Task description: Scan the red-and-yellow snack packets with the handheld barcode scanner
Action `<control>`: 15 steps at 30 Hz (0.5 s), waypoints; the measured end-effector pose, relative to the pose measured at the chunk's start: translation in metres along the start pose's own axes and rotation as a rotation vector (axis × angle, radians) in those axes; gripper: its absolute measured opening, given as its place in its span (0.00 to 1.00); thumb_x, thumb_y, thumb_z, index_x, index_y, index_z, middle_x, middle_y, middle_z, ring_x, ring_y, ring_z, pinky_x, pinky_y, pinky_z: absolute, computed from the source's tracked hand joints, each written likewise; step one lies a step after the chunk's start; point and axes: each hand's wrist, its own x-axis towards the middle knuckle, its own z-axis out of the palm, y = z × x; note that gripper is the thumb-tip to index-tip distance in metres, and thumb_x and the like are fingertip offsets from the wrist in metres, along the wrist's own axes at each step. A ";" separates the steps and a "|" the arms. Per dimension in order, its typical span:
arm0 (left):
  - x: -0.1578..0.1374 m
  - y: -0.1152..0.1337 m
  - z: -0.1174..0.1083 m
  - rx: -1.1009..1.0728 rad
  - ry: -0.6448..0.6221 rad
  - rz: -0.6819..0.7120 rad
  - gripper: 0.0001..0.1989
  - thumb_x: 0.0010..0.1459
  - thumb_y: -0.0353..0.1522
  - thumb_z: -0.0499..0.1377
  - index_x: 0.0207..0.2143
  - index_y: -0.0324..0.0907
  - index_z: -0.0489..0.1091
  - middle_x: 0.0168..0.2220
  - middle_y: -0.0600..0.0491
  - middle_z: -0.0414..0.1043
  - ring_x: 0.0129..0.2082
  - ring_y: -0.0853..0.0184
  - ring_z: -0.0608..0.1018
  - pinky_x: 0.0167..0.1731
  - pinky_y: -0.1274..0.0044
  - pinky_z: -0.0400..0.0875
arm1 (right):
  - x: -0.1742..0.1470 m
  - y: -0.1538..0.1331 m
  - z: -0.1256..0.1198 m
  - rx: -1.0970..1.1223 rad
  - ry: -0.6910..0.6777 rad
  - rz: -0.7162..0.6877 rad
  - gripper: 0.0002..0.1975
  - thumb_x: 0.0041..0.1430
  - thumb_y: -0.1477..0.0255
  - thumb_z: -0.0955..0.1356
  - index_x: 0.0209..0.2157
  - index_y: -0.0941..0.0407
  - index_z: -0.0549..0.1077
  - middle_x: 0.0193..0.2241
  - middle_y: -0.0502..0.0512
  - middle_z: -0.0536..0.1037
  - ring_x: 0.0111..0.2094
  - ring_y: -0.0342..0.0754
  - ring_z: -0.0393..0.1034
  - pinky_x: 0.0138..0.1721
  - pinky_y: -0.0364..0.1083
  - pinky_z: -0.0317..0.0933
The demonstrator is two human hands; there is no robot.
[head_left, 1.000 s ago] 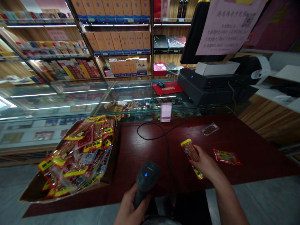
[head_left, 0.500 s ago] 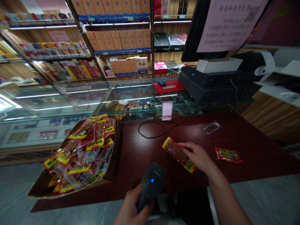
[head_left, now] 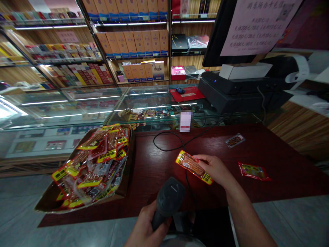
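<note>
The right hand (head_left: 215, 170) pinches a flat red-and-yellow plastic packet (head_left: 192, 165) beyond the dark-grey plastic scanner (head_left: 171, 197) gripped in the near left hand (head_left: 147, 222), seemingly mid-scan, needing steady aim.

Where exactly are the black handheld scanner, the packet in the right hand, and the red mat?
Scanner (head_left: 169, 198): head view, on its dark head.
Packet (head_left: 191, 163): head view, on its clear middle section.
Red mat (head_left: 189, 94): head view, near its middle.

Left grip (head_left: 148, 222) holds a scanner (head_left: 170, 197), right grip (head_left: 215, 170) a packet (head_left: 191, 164), apparently snacks.
</note>
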 end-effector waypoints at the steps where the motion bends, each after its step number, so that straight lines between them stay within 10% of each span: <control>1: 0.000 0.000 0.000 -0.003 -0.011 0.006 0.07 0.50 0.35 0.65 0.29 0.41 0.77 0.28 0.53 0.74 0.32 0.64 0.71 0.33 0.80 0.70 | -0.001 -0.003 0.000 -0.002 -0.009 0.000 0.17 0.58 0.68 0.66 0.44 0.51 0.84 0.43 0.53 0.87 0.44 0.54 0.82 0.48 0.51 0.71; 9: 0.003 -0.030 0.002 -0.199 0.047 -0.152 0.10 0.57 0.35 0.60 0.38 0.39 0.73 0.20 0.61 0.63 0.18 0.73 0.64 0.19 0.82 0.60 | 0.010 -0.025 0.030 0.032 -0.057 -0.011 0.20 0.59 0.59 0.68 0.47 0.51 0.83 0.43 0.54 0.87 0.42 0.57 0.82 0.45 0.53 0.73; 15: -0.003 -0.058 -0.012 -0.301 0.127 -0.268 0.16 0.58 0.41 0.60 0.42 0.38 0.70 0.16 0.64 0.59 0.13 0.73 0.62 0.13 0.82 0.56 | 0.025 -0.112 0.101 0.202 -0.134 -0.227 0.23 0.59 0.65 0.68 0.56 0.53 0.78 0.47 0.55 0.85 0.46 0.52 0.82 0.44 0.48 0.74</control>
